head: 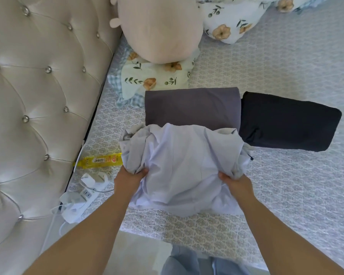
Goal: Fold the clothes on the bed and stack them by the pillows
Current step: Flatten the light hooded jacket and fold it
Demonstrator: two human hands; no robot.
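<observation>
The room is bright with soft daylight. Shadows are faint and there is only a gentle shine on the padded headboard (38, 100). The white shirt (183, 167) looks a bit washed out. The picture is slightly soft all over, and straight lines bend near the edges.

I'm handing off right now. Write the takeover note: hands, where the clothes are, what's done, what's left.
Left hand and right hand each grip a side of the white shirt, bunched up near the bed's edge.
Done: grey garment and dark garment lie folded side by side just beyond the shirt, near the floral pillow.
Left: fold the shirt, then stack all three by the pillows.
Note: power strip and yellow packet lie by the headboard.
</observation>
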